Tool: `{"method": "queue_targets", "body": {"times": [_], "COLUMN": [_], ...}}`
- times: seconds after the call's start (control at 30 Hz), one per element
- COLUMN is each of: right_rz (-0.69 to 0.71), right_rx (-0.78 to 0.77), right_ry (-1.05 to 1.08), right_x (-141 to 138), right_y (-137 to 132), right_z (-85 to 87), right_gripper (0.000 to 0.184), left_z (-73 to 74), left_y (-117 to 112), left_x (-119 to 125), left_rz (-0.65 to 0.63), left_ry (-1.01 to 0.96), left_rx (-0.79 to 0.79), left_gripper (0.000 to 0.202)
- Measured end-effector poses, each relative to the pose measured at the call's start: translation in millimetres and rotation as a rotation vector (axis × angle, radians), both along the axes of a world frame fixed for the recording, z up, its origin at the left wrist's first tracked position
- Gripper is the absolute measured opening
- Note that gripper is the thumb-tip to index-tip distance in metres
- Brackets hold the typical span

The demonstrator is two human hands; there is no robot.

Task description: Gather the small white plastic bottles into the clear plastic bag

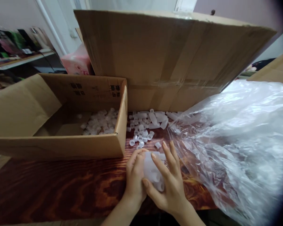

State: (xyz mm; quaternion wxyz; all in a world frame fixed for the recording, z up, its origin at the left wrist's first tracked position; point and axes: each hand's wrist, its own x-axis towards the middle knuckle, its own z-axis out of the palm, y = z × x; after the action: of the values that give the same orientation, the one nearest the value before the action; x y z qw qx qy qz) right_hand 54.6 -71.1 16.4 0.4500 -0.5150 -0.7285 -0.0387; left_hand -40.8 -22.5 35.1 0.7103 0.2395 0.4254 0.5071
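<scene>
Here we are cupping translucent plastic tubes point(153, 174) between left hand point(135, 175) and right hand point(169, 182), near table edge, bare wood point(61, 185) lying leftward, clear plastic bag point(238, 150) crowding right.

The table point(49, 188) is dark wood with a shiny, swirly grain. The open box point(61, 146) and the big box point(167, 53) are matt brown cardboard. The bag point(238, 141) is thin, crinkly, shiny clear plastic. The little caps point(141, 138) are cloudy white plastic.
</scene>
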Motion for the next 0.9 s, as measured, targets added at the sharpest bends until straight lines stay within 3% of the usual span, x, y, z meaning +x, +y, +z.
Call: {"method": "queue_targets", "body": {"times": [0.17,0.37,0.53,0.6,0.67,0.73,0.77,0.9], "right_rz": [0.099,0.139,0.120,0.036,-0.141,-0.255,-0.249,-0.083], "right_rx": [0.143,-0.009,-0.050,0.017,0.017,-0.122,-0.217,-0.417], "right_ry": [0.070,-0.013,-0.030,0.053,0.039,-0.138,-0.241,-0.349], "right_x": [-1.0,-6.4,-0.2,12.5,30.7,49.5,57.2,68.8], "right_y": [13.8,12.4,3.7,10.5,25.3,43.0,50.9,63.0], "right_z": [-0.4,5.5,12.4,15.2,13.9,7.3,2.6,-11.6], "right_gripper": [0.054,0.058,0.070,0.053,0.038,0.032,0.029,0.024], "left_z": [-2.2,-9.3,-1.2,3.9,7.4,9.0,9.4,10.6], "left_y": [2.5,10.6,14.4,16.3,17.4,16.7,15.7,9.1], "left_x": [-2.8,-8.1,-9.2,-10.5,-13.3,-17.4,-19.7,-28.0], "left_rz": [-0.045,0.008,0.004,0.009,0.001,-0.012,-0.012,0.010], "left_ry": [0.015,0.014,-0.046,-0.074,-0.083,-0.093,-0.094,-0.044], "left_rx": [0.025,-0.052,-0.160,-0.201,-0.238,-0.271,-0.288,-0.303], "left_gripper": [0.021,0.019,0.019,0.018,0.017,0.016,0.015,0.013]}}
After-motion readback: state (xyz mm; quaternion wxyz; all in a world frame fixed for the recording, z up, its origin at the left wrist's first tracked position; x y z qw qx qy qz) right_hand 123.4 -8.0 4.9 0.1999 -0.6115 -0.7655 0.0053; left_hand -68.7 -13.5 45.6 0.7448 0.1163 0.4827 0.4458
